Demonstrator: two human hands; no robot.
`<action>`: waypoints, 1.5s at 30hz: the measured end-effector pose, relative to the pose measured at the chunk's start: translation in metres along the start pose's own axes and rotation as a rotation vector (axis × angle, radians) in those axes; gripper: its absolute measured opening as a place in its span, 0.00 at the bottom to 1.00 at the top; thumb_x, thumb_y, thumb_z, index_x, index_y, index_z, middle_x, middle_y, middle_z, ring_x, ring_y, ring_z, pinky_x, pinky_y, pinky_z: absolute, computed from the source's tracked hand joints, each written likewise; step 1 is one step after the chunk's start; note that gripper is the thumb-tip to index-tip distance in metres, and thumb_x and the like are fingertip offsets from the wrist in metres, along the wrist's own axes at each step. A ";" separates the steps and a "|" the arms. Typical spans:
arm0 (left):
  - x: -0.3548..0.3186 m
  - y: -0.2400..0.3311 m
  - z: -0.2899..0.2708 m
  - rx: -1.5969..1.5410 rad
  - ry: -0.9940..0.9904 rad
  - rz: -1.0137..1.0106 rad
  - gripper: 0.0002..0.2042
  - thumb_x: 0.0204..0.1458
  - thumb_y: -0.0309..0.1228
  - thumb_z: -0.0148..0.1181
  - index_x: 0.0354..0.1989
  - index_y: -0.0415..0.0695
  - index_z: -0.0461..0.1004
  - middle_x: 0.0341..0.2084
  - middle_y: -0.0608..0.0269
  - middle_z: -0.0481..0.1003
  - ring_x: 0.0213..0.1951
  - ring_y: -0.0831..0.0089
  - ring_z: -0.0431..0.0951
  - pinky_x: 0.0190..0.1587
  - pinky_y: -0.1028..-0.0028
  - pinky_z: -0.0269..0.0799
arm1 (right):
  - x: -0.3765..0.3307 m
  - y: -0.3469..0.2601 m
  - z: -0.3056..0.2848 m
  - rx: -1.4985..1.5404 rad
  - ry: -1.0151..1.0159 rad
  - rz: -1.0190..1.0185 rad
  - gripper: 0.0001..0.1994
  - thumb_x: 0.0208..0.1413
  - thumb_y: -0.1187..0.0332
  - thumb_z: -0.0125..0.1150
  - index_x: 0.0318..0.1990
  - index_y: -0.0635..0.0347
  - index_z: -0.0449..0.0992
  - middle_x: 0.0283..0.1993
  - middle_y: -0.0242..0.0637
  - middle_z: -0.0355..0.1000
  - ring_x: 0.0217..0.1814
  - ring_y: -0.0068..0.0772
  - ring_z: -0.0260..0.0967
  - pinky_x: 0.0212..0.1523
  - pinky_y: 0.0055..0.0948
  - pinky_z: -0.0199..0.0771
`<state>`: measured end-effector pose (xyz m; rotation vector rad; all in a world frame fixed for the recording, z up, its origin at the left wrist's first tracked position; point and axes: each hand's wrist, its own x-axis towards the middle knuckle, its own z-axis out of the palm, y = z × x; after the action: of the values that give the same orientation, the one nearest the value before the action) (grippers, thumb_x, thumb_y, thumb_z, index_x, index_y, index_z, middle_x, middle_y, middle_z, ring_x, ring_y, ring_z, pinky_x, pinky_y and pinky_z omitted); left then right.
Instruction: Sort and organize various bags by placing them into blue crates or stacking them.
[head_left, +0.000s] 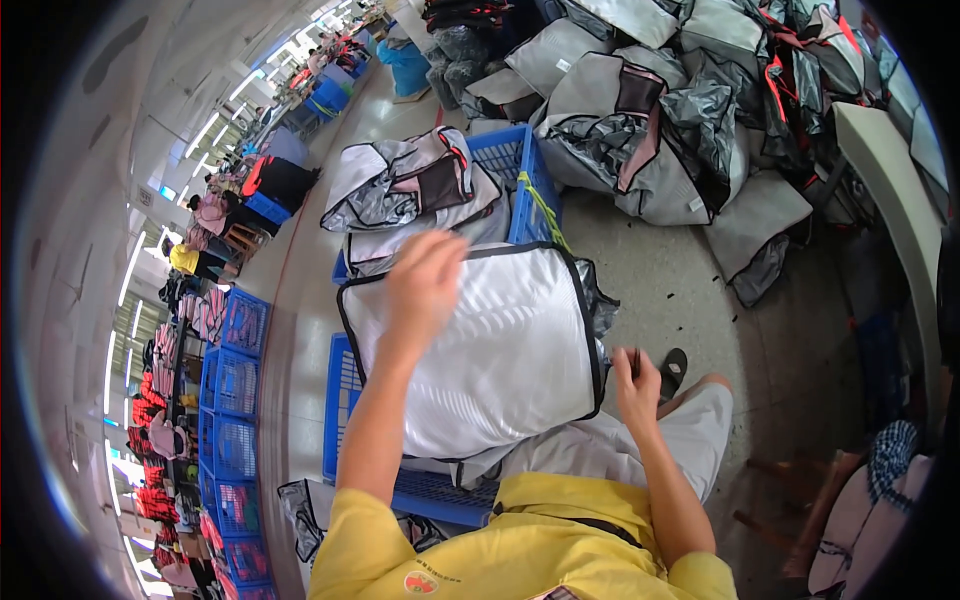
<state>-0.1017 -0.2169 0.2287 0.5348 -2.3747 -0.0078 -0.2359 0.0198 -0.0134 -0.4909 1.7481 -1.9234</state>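
Note:
A silver-white fabric bag (500,350) with black piped edges lies across my lap and the blue crate in front of me. My left hand (428,285) is over its upper left part, fingers smeared by motion, so their state is unclear. Beside the bag's right edge, my right hand (637,385) is closed, with something small and dark at the fingertips that I cannot make out. Crinkled silver lining (596,300) sticks out past the bag's right side.
Grey and silver bags (415,185) lie stacked on a blue crate (500,150) ahead. A large heap of similar bags (640,130) covers the floor at the far right. Blue crates (235,385) stand stacked at left. A padded stool (865,520) is at lower right. People work far left.

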 end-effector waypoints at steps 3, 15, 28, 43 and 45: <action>0.021 -0.005 0.066 0.039 -0.228 0.102 0.07 0.53 0.32 0.67 0.38 0.43 0.84 0.37 0.60 0.80 0.42 0.59 0.81 0.44 0.61 0.77 | 0.035 -0.066 0.041 -0.167 -0.055 -0.143 0.18 0.61 0.58 0.68 0.45 0.67 0.80 0.35 0.41 0.79 0.32 0.26 0.70 0.35 0.28 0.72; 0.005 -0.002 0.073 0.406 -0.547 0.299 0.04 0.55 0.26 0.57 0.34 0.44 0.79 0.33 0.60 0.77 0.40 0.57 0.81 0.36 0.57 0.78 | 0.016 -0.071 0.056 -0.210 -0.250 -0.087 0.17 0.60 0.59 0.71 0.39 0.67 0.78 0.26 0.43 0.76 0.25 0.32 0.67 0.30 0.33 0.71; 0.004 -0.028 0.045 -0.187 -0.735 0.048 0.06 0.60 0.26 0.55 0.40 0.39 0.77 0.35 0.49 0.78 0.41 0.48 0.78 0.43 0.57 0.74 | -0.006 -0.056 0.051 -0.026 -0.327 -0.001 0.14 0.59 0.65 0.72 0.38 0.68 0.77 0.26 0.32 0.73 0.28 0.18 0.62 0.30 0.25 0.69; -0.004 -0.022 0.043 -0.433 -0.794 -0.155 0.09 0.63 0.29 0.53 0.43 0.37 0.77 0.35 0.45 0.79 0.41 0.46 0.79 0.44 0.57 0.72 | -0.011 -0.044 0.044 -0.022 -0.311 0.019 0.16 0.58 0.61 0.74 0.42 0.65 0.77 0.27 0.26 0.71 0.30 0.15 0.61 0.32 0.22 0.67; -0.007 -0.020 0.043 -0.454 -0.774 -0.172 0.09 0.64 0.29 0.53 0.43 0.37 0.76 0.35 0.46 0.79 0.41 0.46 0.79 0.44 0.56 0.72 | -0.013 -0.042 0.041 -0.038 -0.303 0.025 0.16 0.58 0.60 0.74 0.41 0.65 0.77 0.27 0.26 0.71 0.30 0.16 0.60 0.32 0.22 0.67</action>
<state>-0.1163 -0.2386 0.1882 0.5727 -2.9062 -0.9622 -0.2065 -0.0038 0.0338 -0.7296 1.5887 -1.6989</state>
